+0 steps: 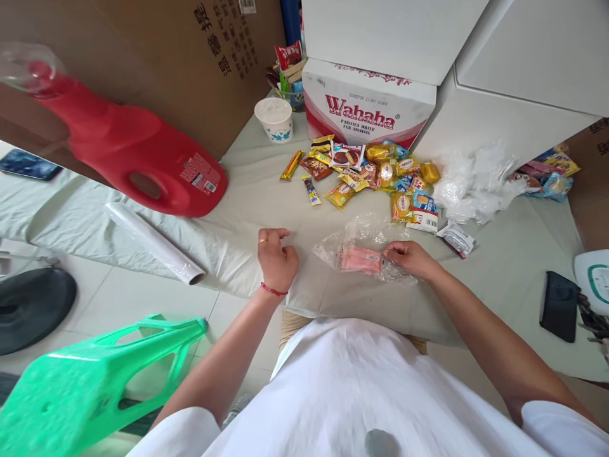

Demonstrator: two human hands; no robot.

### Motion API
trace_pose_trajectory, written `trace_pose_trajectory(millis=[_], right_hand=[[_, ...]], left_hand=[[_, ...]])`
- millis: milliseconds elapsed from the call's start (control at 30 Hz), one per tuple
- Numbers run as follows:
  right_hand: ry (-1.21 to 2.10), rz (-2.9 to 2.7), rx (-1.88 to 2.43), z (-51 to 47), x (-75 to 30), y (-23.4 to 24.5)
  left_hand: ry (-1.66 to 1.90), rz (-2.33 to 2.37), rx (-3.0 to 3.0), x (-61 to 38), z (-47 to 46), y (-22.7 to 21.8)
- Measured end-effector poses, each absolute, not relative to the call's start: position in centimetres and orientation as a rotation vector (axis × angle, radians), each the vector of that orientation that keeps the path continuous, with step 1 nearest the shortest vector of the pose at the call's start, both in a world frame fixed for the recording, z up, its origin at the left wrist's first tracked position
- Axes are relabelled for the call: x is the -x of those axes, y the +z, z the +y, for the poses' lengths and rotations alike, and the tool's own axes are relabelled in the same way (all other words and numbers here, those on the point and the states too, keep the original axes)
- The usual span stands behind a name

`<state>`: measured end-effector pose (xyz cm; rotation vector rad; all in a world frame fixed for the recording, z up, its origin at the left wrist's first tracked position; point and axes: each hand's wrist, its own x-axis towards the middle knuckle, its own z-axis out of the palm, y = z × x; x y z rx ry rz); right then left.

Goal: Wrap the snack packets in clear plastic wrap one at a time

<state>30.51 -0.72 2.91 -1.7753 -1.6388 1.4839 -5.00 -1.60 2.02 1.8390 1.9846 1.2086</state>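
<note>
A pink packet (360,259) lies flat inside a clear bag (354,230) on the grey cloth (247,190) of the table, just in front of the person. The right hand (410,259) pinches the packet's right end through the plastic, fingers closed on it. The left hand (276,259) rests on the cloth to the left of the bag, apart from it, its fingers curled in with the thumb against the forefinger; it seems to hold nothing, though the view is too small to be sure. Beyond the bag lies a pile of snacks (371,171), with a Wahaha box (366,105) behind it and crumpled clear bags (471,181) to its right. A red jug (128,149) lies tipped at far left.
</note>
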Motion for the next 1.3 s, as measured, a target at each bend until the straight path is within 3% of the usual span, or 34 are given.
trace_pose_trajectory(millis=[100, 200, 367, 567, 700, 1000, 1133, 1233, 1300], right_hand=[[1.496, -1.642, 1.784, -0.6, -30.4, 3.0], [1.504, -1.657, 1.776, -0.5, -30.4, 3.1], [1.498, -1.684, 1.746, -0.4, -30.4, 3.4], [1.488, -1.669, 1.743, -0.4, -30.2, 3.4], [1.469, -1.687, 1.757, -0.6, -30.2, 3.5], [1.442, -1.684, 1.82, -0.8, -31.0, 3.5], [1.413, -1.711, 1.818, -0.6, -30.8, 3.2], [1.422, -1.716, 1.823, -0.5, -30.7, 3.3], [1.43, -1.72, 1.821, -0.5, -30.7, 3.3]], left_hand=[[1.386, 1.518, -2.264, 5.1, -4.2, 3.6], [1.233, 1.171, -2.325, 4.6, -5.1, 5.0], [1.075, 1.537, -1.792, 3.1, -1.1, 5.3], [0.457, 1.464, -1.794, -0.9, 3.1, 4.8], [0.281, 1.564, -1.771, -2.4, 4.0, 4.5], [0.463, 1.751, -1.408, 4.1, 4.1, 2.1], [0.793, 1.937, -1.593, 5.4, 1.9, 2.5], [1.051, 1.729, -1.937, 5.3, -0.3, 3.8], [0.96, 1.399, -2.164, 4.7, -1.4, 4.8]])
